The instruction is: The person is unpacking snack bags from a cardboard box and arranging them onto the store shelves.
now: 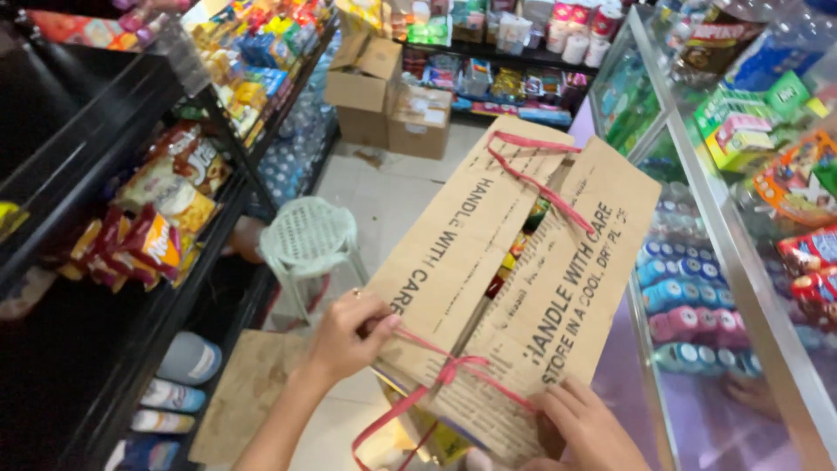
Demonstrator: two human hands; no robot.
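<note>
A brown cardboard box (pixel 523 262) with printed top flaps is held up in front of me, tied with red plastic string (pixel 453 371) knotted near the front edge. More red string (pixel 536 183) crosses the far end. Colourful packets show through the gap between the flaps. My left hand (pixel 349 331) pinches the string at the box's near left corner. Against the near right edge of the box presses my right hand (pixel 588 427), its fingers on the flap.
A pale green plastic stool (pixel 307 237) stands on the tiled floor ahead. Black shelves with snack bags (pixel 157 235) line the left. A glass display counter (pixel 724 262) with packaged goods runs along the right. Cardboard boxes (pixel 392 105) sit at the aisle's far end.
</note>
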